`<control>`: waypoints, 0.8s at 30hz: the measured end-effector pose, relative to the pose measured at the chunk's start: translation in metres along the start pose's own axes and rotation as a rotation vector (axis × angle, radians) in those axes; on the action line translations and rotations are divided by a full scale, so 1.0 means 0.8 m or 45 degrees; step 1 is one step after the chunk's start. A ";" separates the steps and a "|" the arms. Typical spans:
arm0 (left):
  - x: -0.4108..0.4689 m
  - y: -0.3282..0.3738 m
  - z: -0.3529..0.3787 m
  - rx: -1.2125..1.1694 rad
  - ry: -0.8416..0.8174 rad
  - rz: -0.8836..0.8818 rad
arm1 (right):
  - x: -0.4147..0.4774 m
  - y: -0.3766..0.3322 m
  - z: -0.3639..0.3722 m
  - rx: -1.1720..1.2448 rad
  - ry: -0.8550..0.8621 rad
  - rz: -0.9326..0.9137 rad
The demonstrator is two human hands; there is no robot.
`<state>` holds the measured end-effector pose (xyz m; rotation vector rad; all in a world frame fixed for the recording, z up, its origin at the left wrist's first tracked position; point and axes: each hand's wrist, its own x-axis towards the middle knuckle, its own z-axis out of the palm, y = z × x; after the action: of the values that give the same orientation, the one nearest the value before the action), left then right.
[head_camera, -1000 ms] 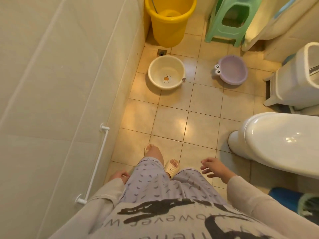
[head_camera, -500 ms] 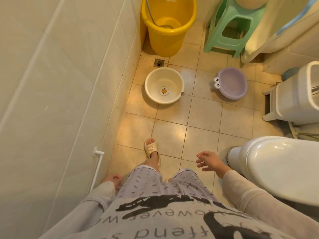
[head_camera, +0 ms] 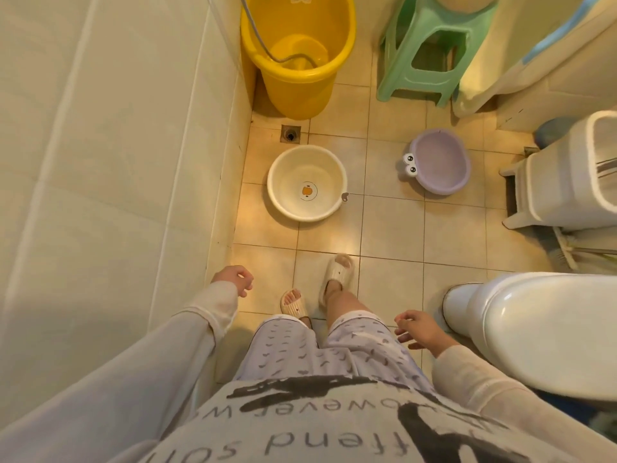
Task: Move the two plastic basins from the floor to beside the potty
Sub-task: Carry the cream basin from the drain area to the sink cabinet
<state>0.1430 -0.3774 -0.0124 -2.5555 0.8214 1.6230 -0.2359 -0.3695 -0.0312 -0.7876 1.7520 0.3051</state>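
Note:
A round cream basin [head_camera: 306, 183] with an orange duck mark inside sits on the tiled floor near the left wall. A smaller purple basin [head_camera: 438, 161] with frog eyes on its rim sits to the right of it, close to the white potty [head_camera: 567, 172] at the right edge. My left hand [head_camera: 233, 279] hangs low by the wall, fingers loosely curled, holding nothing. My right hand [head_camera: 417, 330] is beside the toilet, fingers apart and empty. Both hands are well short of the basins.
A yellow bucket [head_camera: 297, 55] with a hose stands in the far left corner, a floor drain [head_camera: 290, 133] just before it. A green plastic stool [head_camera: 430, 48] stands at the back. A white toilet [head_camera: 534, 325] fills the lower right. My slippered feet [head_camera: 334, 275] stand mid-floor.
I have stepped forward toward the basins, which now lie nearer. My left hand has risen from beside my leg and come out along the wall.

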 end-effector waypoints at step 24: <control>0.103 0.113 0.010 -0.424 -0.084 -0.299 | 0.126 -0.237 -0.141 -0.222 -0.096 -0.087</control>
<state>0.1244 -0.4878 -0.0619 -2.6570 0.2476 1.8867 -0.2126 -0.6102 -0.0524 -0.9475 1.6396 0.4403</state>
